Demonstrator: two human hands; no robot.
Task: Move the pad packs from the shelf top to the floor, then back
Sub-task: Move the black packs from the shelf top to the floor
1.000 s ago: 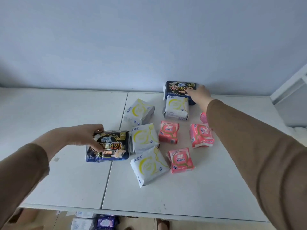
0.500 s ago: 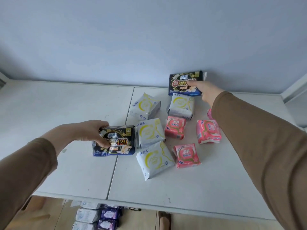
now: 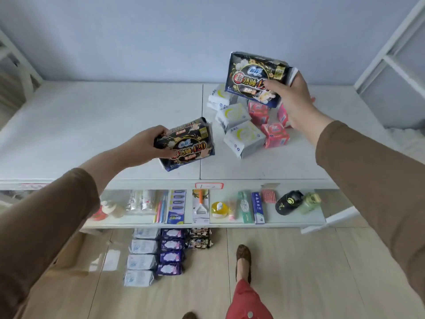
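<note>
Your left hand [image 3: 147, 146] is clamped on a black pack [image 3: 186, 145], thumb on its face, fingers curled over its left end. Print reads "420" in orange-gold, with a blue oval logo above; the rest is Chinese script I can't read at this blur. Pack is tilted, lifted just over the front edge of the shelf top [image 3: 92, 125], by the seam between its two white panels.

Your right hand [image 3: 292, 97] grips a second black pack [image 3: 255, 75] by its right end, thumb across the face. Same blue logo, a red disc with one large character, a "4" partly hidden by the thumb. It hangs clear of the shelf top, above the back of the cluster.

Cluster sits right of the seam, toward the back edge: white packs [image 3: 245, 137] with a yellow crescent, "ABC" along one side; pink packs [image 3: 274, 134] just beside them, print illegible.

Red-bordered tag [image 3: 209, 185] on the front lip, writing unreadable. Lower shelf [image 3: 292, 218] carries toothpaste boxes, a peeler and a black cap.

Floor [image 3: 299, 272] is pale wood planks. Under the shelf front: pale blue packs [image 3: 141, 261], purple packs [image 3: 171, 252] and dark packs [image 3: 199, 238] in columns, touching. Wall [image 3: 161, 38] is plain blue-grey.
</note>
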